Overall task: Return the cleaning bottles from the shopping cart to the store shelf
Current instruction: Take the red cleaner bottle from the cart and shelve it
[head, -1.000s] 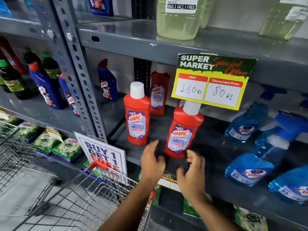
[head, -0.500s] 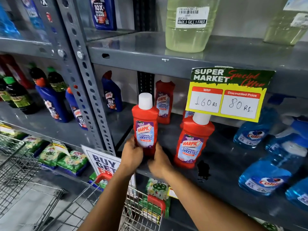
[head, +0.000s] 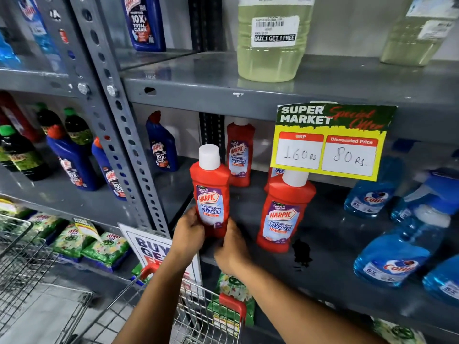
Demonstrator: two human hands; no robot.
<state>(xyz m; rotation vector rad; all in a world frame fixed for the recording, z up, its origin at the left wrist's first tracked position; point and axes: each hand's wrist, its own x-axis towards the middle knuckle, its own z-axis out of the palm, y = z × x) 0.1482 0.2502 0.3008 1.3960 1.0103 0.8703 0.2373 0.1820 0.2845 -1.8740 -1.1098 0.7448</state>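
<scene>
At shelf [head: 323, 234] front, both hands still grip red bottle [head: 211, 192].

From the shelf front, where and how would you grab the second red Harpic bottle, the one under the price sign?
Grip the second red Harpic bottle at mid-body, across its narrow sides, coming from the open shelf front. It stands upright, label forward, with free space on both flanks. Its white cap sits partly behind the price sign, so a top approach looks awkward.
</scene>
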